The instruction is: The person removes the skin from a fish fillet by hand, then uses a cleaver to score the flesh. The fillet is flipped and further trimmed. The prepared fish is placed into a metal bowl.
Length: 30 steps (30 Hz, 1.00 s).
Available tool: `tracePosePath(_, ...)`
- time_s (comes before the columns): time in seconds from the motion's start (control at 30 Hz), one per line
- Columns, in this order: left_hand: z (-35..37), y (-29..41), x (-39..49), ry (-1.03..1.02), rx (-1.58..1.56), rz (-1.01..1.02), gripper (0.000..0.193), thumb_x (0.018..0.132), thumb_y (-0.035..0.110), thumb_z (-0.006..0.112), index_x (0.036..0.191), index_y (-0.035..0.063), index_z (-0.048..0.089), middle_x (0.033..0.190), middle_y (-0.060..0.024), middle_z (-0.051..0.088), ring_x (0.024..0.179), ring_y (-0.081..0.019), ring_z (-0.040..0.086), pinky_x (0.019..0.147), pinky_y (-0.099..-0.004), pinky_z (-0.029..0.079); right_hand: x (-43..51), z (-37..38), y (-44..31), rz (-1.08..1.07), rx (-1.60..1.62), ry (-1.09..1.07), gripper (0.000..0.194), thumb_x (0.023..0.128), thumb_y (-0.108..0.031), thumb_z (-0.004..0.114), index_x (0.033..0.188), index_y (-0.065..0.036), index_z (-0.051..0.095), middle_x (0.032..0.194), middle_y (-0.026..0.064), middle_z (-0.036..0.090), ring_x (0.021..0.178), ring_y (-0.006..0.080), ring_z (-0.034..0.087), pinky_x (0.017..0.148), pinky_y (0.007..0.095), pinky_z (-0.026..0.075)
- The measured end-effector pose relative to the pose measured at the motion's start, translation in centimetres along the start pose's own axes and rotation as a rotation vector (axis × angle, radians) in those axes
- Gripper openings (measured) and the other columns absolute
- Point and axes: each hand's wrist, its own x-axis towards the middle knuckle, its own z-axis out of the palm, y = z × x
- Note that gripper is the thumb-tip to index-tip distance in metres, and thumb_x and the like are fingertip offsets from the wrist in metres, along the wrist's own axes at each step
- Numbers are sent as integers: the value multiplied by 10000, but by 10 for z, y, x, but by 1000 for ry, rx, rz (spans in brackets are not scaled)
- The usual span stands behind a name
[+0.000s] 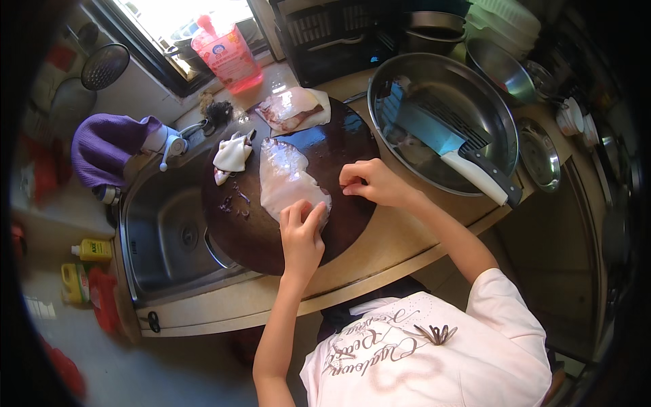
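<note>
A large, pale, flattened squid mantle (287, 175) lies glistening on a round dark cutting board (351, 147). My left hand (303, 236) grips its near end between thumb and fingers. Just right of the mantle, my right hand (376, 183) hovers over the board with curled fingers, and nothing shows in its grasp. Toward the back of the board are stacked pale squid pieces (295, 108) with reddish patches. A smaller folded white squid piece (233, 156) rests at the left, with dark purplish scraps (236, 200) scattered below it.
Right of the board, a cleaver with a white handle (473, 175) and a black-handled knife (491, 170) lie across a wide steel basin (381, 137). The board overhangs a steel sink (157, 244). Behind stand a pink soap bottle (226, 58) and a faucet (175, 146) near a purple cloth (104, 147).
</note>
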Motion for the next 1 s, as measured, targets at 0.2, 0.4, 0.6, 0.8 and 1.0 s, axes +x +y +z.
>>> tracePosePath(0.2,-6,3,4,53,-321,-194,277,683,-60,562,938,45,586,881,-83,527,826,-196,494,665,-260,427,5,16,-11,165,403,-22,198,694,33,564,890,6,565,788,94,599,714,113,565,607,240,444)
tracePosePath(0.4,-17,10,8,157,-299,-159,300,680,-10,622,973,36,578,884,-87,565,724,-156,554,618,-248,452,9,24,-34,236,778,-183,300,733,71,412,1018,-3,470,883,97,577,823,122,550,727,223,411)
tracePosePath(0.6,-22,0,10,249,62,163,173,650,-27,619,814,14,580,762,-105,563,645,-224,553,529,-283,445,10,25,-43,442,863,-224,378,710,56,424,1078,-32,421,991,101,550,920,129,508,711,205,373)
tracePosePath(0.8,-19,-6,8,237,117,161,147,632,-46,556,753,21,503,731,-101,518,633,-248,536,529,-318,444,7,23,-42,516,1028,-290,412,712,27,451,1118,-29,408,1028,115,539,837,106,498,685,197,373)
tracePosePath(1.0,-22,-10,13,274,-1,70,179,612,-116,493,723,12,437,704,-124,469,611,-285,498,518,-337,415,5,20,-43,540,1126,-290,364,757,-32,455,1119,-21,412,1056,153,524,767,80,495,648,188,386)
